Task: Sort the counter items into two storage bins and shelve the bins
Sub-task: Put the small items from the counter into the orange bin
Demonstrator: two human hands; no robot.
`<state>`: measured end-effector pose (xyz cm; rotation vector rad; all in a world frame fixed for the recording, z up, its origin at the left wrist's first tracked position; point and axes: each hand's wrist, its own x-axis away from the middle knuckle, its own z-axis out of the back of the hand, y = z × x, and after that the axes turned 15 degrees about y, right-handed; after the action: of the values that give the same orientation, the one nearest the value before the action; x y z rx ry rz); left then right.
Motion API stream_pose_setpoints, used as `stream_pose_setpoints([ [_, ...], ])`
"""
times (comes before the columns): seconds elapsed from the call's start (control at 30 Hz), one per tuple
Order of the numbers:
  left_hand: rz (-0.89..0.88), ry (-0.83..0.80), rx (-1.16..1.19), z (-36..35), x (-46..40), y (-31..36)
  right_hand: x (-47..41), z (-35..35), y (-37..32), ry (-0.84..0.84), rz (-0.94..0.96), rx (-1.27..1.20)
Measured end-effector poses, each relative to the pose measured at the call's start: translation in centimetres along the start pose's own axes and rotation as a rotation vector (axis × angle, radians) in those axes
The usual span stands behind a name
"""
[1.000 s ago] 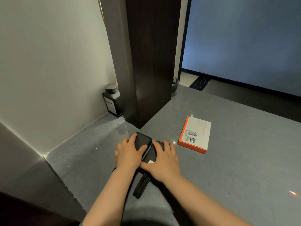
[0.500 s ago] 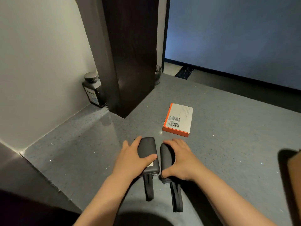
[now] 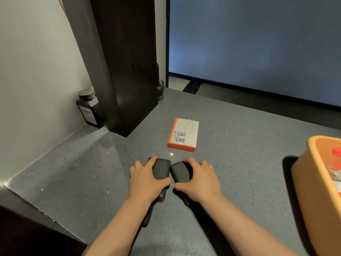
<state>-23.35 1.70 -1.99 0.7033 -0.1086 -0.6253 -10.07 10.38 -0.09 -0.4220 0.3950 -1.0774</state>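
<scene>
Two black power banks lie side by side on the grey counter [image 3: 239, 163]. My left hand [image 3: 145, 180] grips the left power bank [image 3: 162, 168], thumb along its near edge. My right hand [image 3: 200, 179] grips the right power bank [image 3: 180, 172], fingers curled over its far end. Black straps trail from both toward me, partly hidden under my wrists. Just beyond them lies a white box with orange sides [image 3: 184, 134], printed with QR codes. An orange storage bin [image 3: 313, 182] stands at the right edge, holding items I cannot make out.
A dark wooden pillar [image 3: 125, 71] rises at the back left. A black jar [image 3: 88, 108] stands in the corner beside it, against the white wall. A small glass [image 3: 160, 88] sits behind the pillar. The counter's far edge drops off before a blue wall.
The two power banks were stacked under both hands, then were drawn apart, one in each hand. The view has shifted and the orange bin has come into sight at the right.
</scene>
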Motion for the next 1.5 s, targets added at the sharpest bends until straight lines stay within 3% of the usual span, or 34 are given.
stream_pose_setpoints([
  [0.2,-0.058,-0.014,0.146,0.8,3.5,3.5,3.3,5.7,3.6,0.134,-0.095,-0.078],
  [0.53,-0.447,-0.037,0.456,1.8,9.6,21.4,8.0,23.8,10.7,0.528,-0.109,-0.1],
  [0.73,-0.526,-0.157,0.519,-1.7,14.9,27.4,11.0,29.4,18.5,0.606,-0.249,-0.044],
  [1.07,-0.588,-0.159,0.459,-4.9,17.6,30.7,8.7,29.0,24.2,0.434,-0.461,-0.034],
  [1.33,-0.67,-0.229,0.265,-6.2,16.5,30.9,7.6,27.4,24.3,0.096,-0.52,0.3],
  [1.5,-0.687,-0.313,0.268,-7.1,16.7,30.7,6.9,27.2,23.7,-0.102,-0.608,0.417],
])
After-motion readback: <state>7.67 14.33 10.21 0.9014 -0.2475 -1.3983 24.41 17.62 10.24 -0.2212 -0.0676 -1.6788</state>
